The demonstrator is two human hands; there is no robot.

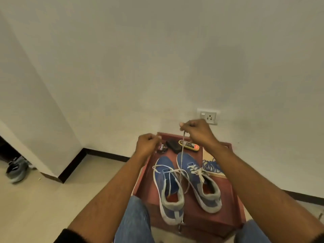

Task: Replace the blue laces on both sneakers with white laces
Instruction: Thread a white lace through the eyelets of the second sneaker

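Observation:
Two blue sneakers stand side by side on a reddish wooden stand, toes toward the wall. The right sneaker is threaded with a white lace. The left sneaker has a white lace running loosely through it and up to my hands. My right hand is raised above the shoes, pinching one end of that lace. My left hand is closed on the other end, lower and to the left. A heap of blue laces lies to the right of the sneakers.
At the back of the stand lie a round polish tin, a black brush and a yellow tube. A wall socket sits behind. Another grey shoe lies on the floor at far left. My knees in jeans are below.

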